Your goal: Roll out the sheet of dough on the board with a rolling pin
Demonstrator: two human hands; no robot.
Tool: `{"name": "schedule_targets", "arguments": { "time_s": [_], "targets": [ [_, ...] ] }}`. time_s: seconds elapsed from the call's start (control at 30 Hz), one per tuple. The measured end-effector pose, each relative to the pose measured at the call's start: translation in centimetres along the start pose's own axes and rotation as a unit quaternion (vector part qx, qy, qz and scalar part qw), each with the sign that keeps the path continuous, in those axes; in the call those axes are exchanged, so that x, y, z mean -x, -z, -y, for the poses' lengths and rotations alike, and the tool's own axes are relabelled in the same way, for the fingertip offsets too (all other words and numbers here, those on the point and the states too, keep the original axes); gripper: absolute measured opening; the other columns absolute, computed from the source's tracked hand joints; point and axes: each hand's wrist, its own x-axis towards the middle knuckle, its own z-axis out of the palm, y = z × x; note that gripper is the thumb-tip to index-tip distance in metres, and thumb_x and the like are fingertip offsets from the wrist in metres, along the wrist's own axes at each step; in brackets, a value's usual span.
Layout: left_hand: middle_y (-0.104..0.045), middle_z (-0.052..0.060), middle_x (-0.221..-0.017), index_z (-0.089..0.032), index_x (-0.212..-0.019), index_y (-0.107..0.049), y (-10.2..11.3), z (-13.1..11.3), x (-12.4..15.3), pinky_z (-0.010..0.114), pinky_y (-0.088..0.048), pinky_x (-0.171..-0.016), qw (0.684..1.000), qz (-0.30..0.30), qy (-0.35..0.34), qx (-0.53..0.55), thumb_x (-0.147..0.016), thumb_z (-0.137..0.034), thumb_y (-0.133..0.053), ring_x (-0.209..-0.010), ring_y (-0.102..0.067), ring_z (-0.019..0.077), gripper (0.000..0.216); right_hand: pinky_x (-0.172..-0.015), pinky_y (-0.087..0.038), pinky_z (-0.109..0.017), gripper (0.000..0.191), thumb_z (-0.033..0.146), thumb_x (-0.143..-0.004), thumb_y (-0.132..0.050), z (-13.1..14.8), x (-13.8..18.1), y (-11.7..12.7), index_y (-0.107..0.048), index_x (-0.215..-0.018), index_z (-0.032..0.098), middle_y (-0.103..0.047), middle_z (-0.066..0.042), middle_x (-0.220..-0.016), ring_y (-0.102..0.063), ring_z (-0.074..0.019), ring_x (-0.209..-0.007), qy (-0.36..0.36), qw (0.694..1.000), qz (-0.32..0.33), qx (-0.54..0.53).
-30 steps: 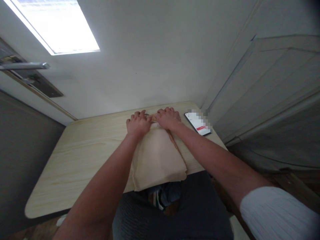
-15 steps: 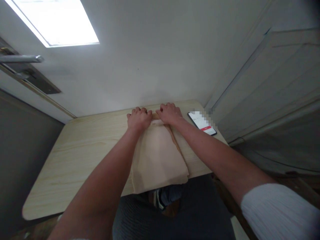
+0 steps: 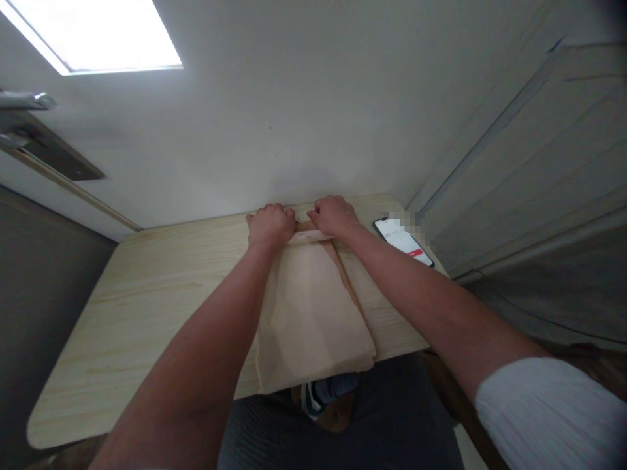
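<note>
A beige cloth (image 3: 313, 313) lies lengthwise on the table, its near end hanging slightly past the front edge. At its far end a narrow strip is turned over, and a tan layer shows there and along the right side. My left hand (image 3: 272, 225) grips the left part of that turned strip, fingers curled over it. On the right part, my right hand (image 3: 334, 215) holds the same strip with bent fingers and the thumb towards the middle. A short stretch of the strip shows between the two thumbs. Both sets of fingertips are partly hidden.
The pale wooden table (image 3: 157, 294) stands against a white door (image 3: 235, 130) with a metal handle (image 3: 27, 100) at upper left. A lit phone (image 3: 404, 241) lies right of my right hand. Grey curtain-like cloth (image 3: 548, 248) hangs beyond the table's right side.
My hands have moved slightly apart along the far end, showing more of the turned strip between them. The whole view has shifted a little with the head.
</note>
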Motion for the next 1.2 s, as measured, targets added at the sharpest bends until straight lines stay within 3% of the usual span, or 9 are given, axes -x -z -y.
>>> {"name": "schedule_targets", "arguments": {
  "time_s": [0.27,0.47,0.67,0.9,1.07,1.2],
  "targets": [
    [-0.071,0.019,-0.111,-0.015,-0.104,-0.070,-0.1,0.0,-1.1,0.053,-0.044,-0.093,1.000,-0.001,0.021,-0.006,-0.094,-0.038,-0.028,-0.105,-0.065,0.0337,0.050,-0.089,-0.049,-0.038,0.044,0.049,-0.096,-0.048,-0.1,-1.0,-0.1,-0.075,-0.108,0.017,-0.071,-0.015,-0.114,-0.064,-0.0296,-0.107,-0.003,1.000,0.015,-0.001],
    [-0.071,0.021,-0.113,-0.014,-0.111,-0.069,0.2,-0.3,-1.8,0.051,-0.045,-0.093,0.998,0.020,0.046,-0.027,-0.093,-0.039,-0.031,-0.105,-0.065,0.0332,0.049,-0.086,-0.050,-0.036,0.046,0.053,-0.094,-0.052,-0.5,-1.8,-0.4,-0.076,-0.106,0.016,-0.073,-0.016,-0.110,-0.067,-0.0290,-0.103,-0.002,1.000,0.023,-0.010],
    [-0.071,0.021,-0.113,-0.015,-0.112,-0.069,0.0,-0.2,-1.8,0.050,-0.044,-0.093,0.998,0.016,0.049,-0.021,-0.093,-0.038,-0.032,-0.106,-0.065,0.0330,0.048,-0.087,-0.049,-0.038,0.055,0.057,-0.096,-0.045,-0.4,-1.8,-0.7,-0.074,-0.112,0.013,-0.072,-0.019,-0.111,-0.066,-0.0314,-0.105,-0.019,1.000,0.021,-0.013],
    [-0.068,0.019,-0.114,-0.015,-0.111,-0.067,0.3,-0.1,0.3,0.050,-0.046,-0.090,1.000,-0.020,0.010,-0.010,-0.095,-0.036,-0.027,-0.107,-0.063,0.0330,0.048,-0.090,-0.048,-0.041,0.063,0.060,-0.098,-0.036,0.3,0.7,-0.1,-0.071,-0.115,0.011,-0.068,-0.021,-0.116,-0.062,-0.0326,-0.109,-0.060,0.998,-0.005,-0.029],
    [-0.063,0.018,-0.121,-0.018,-0.118,-0.065,0.5,0.0,3.0,0.054,-0.044,-0.092,0.999,-0.031,-0.018,-0.006,-0.095,-0.037,-0.027,-0.116,-0.056,0.0351,0.048,-0.094,-0.046,-0.045,0.056,0.053,-0.099,-0.035,1.0,3.4,0.3,-0.066,-0.118,0.010,-0.064,-0.022,-0.122,-0.057,-0.0351,-0.117,-0.082,0.996,-0.019,-0.022],
    [-0.061,0.016,-0.128,-0.021,-0.125,-0.063,0.7,0.2,4.9,0.054,-0.044,-0.093,0.999,-0.016,-0.028,-0.001,-0.095,-0.039,-0.029,-0.118,-0.055,0.0349,0.049,-0.092,-0.048,-0.045,0.052,0.048,-0.100,-0.033,1.8,5.8,0.4,-0.059,-0.123,0.009,-0.067,-0.023,-0.118,-0.064,-0.0341,-0.111,-0.123,0.992,0.023,-0.036]
  ]
}}
